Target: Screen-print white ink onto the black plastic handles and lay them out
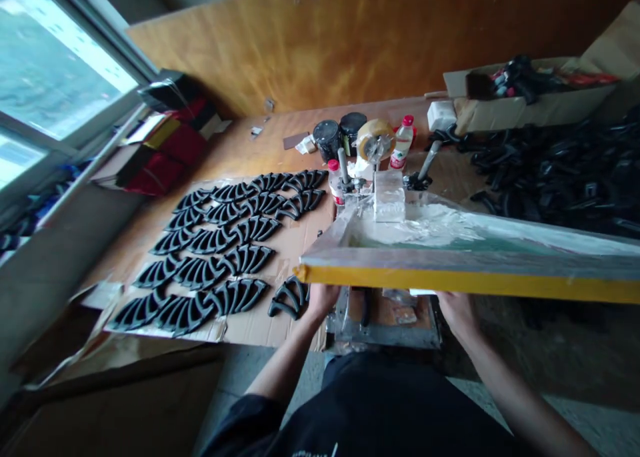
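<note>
In the head view, a tilted frame with a yellow front edge [450,282] is raised across the right half of the workspace, above a metal-edged base [390,342]. The left hand [323,299] is under the frame's left end, just beside a small group of black curved pieces [286,308]; the right hand [457,310] reaches under the same edge farther right. The frame covers the fingers of both, so I cannot tell whether either is spread, pressed together or pinching something. What seems to be white paste [440,225] smears the frame's inside, near an upright pale block [390,204] with a tape roll [369,137] behind it. To the left, more black curved pieces lie in neat rows [187,274] on a cardboard sheet [297,240]. Two dark tubs [327,140] and a red-capped bottle [401,144] stand behind; a dark heap [530,184] fills the right side.
</note>
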`<state>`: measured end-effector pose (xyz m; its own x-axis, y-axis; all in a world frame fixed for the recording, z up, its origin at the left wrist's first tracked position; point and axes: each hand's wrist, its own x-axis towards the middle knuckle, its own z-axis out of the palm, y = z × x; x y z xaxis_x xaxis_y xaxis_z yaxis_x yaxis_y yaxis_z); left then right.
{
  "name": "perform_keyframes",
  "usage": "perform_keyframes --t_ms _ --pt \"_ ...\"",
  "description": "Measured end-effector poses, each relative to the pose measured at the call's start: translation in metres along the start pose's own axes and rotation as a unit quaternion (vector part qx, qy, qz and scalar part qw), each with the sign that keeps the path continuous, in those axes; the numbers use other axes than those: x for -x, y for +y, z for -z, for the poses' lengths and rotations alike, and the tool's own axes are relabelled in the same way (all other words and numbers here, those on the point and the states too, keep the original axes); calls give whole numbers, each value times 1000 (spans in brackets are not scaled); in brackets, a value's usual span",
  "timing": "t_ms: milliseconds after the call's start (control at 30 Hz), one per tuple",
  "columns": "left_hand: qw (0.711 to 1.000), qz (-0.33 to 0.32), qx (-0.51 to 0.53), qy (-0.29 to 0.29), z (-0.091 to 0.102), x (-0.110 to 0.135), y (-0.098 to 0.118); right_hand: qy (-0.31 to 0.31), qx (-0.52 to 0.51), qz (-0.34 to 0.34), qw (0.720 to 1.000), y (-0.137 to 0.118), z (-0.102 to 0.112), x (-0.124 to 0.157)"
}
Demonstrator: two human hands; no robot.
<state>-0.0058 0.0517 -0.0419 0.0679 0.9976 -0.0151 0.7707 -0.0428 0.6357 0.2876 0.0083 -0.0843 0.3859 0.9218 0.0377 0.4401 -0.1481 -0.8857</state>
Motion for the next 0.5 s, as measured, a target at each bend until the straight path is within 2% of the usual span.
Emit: perform_keyframes --t_ms 100,200,267,367,433,500 --pt "996 -3 -87 -37 -23 54 24 -90 40 68 993 -28 -13 -4" --pt "983 9 -178 -43 -39 73 40 -152 41 211 965 -61 -33 -1" --pt "975 3 -212 -62 -39 77 43 -187 42 318 929 -73 -52 3" --pt "968 7 -235 -85 -26 84 37 -272 82 425 859 -71 -77 14" --pt "967 13 -237 -91 -20 90 31 -327 110 456 820 -61 -85 23" --pt "968 9 -234 -90 -18 94 25 -355 127 469 799 -48 -83 30"
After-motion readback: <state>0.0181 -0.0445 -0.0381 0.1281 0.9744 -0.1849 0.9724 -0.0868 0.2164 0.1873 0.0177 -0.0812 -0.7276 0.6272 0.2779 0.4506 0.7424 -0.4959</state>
